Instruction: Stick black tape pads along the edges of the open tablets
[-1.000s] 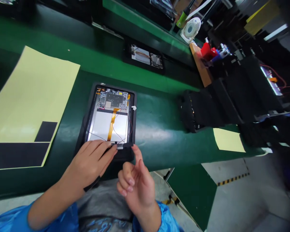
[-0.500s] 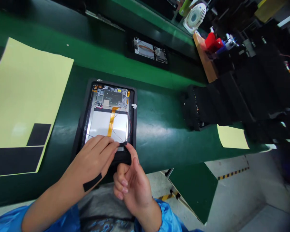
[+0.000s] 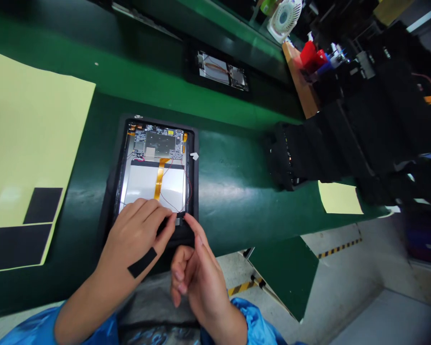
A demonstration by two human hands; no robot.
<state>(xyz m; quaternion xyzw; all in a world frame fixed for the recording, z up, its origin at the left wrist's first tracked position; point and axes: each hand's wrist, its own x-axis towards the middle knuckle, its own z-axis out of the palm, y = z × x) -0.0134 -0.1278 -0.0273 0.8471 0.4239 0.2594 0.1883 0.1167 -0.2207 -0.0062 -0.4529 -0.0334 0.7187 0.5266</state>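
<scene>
An opened tablet (image 3: 153, 179) lies on the green bench with its circuit board, silver battery, orange ribbon cable and thin red wires exposed. Near its lower right corner is a small piece of black tape (image 3: 181, 215). My left hand (image 3: 138, 235) reaches over the tablet's lower edge, thumb and index fingertip pinched at the tape's left end; its palm hides part of the battery. A black tape strip is stuck beside that thumb. My right hand (image 3: 203, 275) touches the tape's right end with its extended index fingertip, other fingers loosely bent and holding nothing.
A yellow backing sheet (image 3: 32, 124) with black tape pieces lies left. Another opened tablet (image 3: 217, 72) rests at the back. Black tablet cases (image 3: 319, 148) are stacked on the right, near a small yellow sheet (image 3: 340, 198). A white fan (image 3: 285, 19) stands behind.
The left hand's thumb and index finger have drawn slightly left along the tape, with a wider gap behind their tips. My right fingers have loosened a little. The view has shifted slightly.
</scene>
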